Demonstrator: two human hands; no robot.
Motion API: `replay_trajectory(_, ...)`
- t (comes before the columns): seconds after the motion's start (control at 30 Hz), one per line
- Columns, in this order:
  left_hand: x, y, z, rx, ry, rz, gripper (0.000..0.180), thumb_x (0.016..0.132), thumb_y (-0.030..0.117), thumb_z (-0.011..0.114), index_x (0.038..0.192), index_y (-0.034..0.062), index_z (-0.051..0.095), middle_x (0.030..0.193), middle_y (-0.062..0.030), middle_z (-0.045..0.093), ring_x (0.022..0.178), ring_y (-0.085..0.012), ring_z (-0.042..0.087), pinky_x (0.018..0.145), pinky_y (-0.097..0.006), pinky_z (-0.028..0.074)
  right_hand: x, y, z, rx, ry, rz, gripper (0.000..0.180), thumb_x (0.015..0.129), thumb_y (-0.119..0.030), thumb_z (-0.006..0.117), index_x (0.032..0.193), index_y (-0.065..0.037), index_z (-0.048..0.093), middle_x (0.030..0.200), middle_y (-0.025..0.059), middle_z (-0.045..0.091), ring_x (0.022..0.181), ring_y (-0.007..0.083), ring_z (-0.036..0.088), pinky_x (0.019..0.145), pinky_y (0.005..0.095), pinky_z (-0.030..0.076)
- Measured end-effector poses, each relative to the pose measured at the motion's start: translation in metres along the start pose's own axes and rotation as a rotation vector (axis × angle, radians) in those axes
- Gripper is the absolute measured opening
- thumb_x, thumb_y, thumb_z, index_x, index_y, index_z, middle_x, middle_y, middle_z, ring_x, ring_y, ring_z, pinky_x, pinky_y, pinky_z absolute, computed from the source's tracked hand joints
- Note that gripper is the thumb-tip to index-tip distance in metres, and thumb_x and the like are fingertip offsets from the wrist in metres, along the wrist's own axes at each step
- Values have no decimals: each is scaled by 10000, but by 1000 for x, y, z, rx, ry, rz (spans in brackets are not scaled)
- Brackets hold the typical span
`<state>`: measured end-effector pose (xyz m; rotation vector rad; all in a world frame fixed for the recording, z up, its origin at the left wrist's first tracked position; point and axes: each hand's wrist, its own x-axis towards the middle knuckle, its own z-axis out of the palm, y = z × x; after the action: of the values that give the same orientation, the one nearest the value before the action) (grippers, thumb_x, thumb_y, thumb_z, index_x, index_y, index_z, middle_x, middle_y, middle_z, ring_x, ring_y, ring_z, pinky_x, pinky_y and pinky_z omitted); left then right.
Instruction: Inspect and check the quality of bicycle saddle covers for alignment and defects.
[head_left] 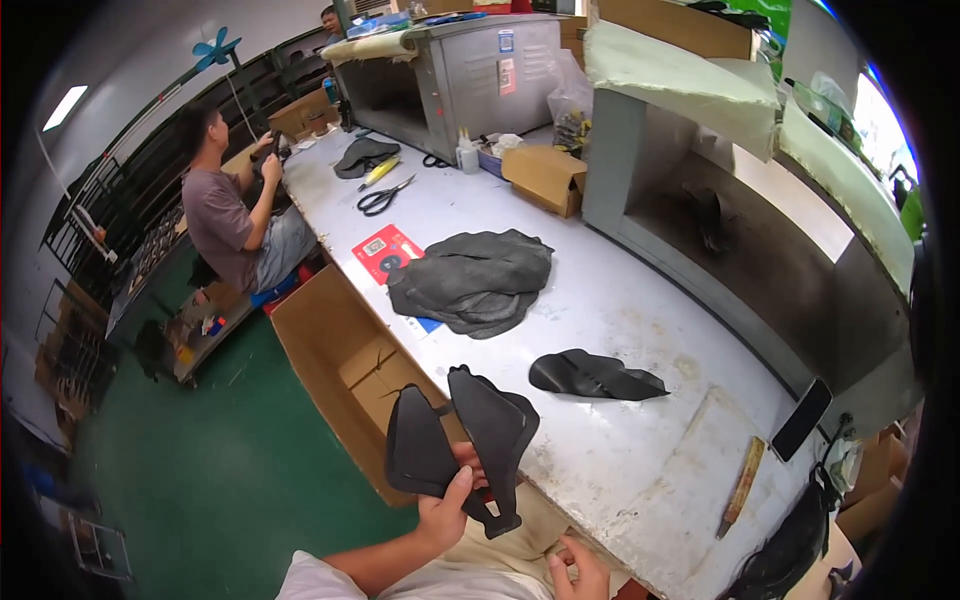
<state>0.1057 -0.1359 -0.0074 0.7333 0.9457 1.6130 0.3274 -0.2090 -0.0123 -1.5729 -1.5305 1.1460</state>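
Observation:
My left hand grips a black moulded piece with two wide lobes, a gap between them and a small slot near its lower tip. It is held up above the near table edge, the thumb in front and fingers showing through the gap. Low by the table edge is my right hand, its fingers loosely bent and apart, with nothing seen in them. A single dark curved piece lies on the white table ahead. Farther off rests a heap of thin black pieces, partly over a red card.
An open cardboard box stands left of the table. Scissors lie farther along. A wood-handled knife and a phone are at right. Metal cabinets line the far side. Another person sits at the left.

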Motion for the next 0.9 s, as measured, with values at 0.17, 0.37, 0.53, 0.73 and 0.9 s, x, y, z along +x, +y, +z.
replay_trajectory(0.17,16,-5,6,-2,55,-96,395,984,133,535,1361,70,438,1182,-80,598,1013,-181,602,855,-376,520,-1,-1,-17,66,8,15,295,921,-104,653,1196,1,639,847,107,651,706,158,582,660,294,488)
replay_trajectory(0.37,44,-2,16,109,-23,-176,378,999,91,515,1363,38,426,1091,-102,653,896,-133,640,715,-283,525,-15,7,-26,294,151,7,238,921,-34,642,1150,30,654,900,64,656,805,120,610,736,261,521)
replay_trajectory(0.53,59,-1,12,245,-119,-267,360,990,82,525,1340,30,456,1027,-100,660,828,-132,639,548,-262,489,-21,7,-29,475,207,168,221,940,-46,624,1141,43,646,934,62,650,847,123,630,770,258,537)
replay_trajectory(0.73,96,20,8,312,103,-271,372,941,126,598,1290,23,517,965,-73,641,767,-138,600,642,-290,491,-22,9,-36,487,244,152,220,941,-59,627,1134,44,642,931,67,642,821,126,630,730,259,544)
replay_trajectory(0.9,148,60,-23,338,172,-184,328,959,151,588,1253,13,545,956,-57,643,670,-102,562,590,-261,474,-22,0,-42,454,262,208,227,936,-64,634,1137,40,643,943,67,632,837,127,624,727,263,553)
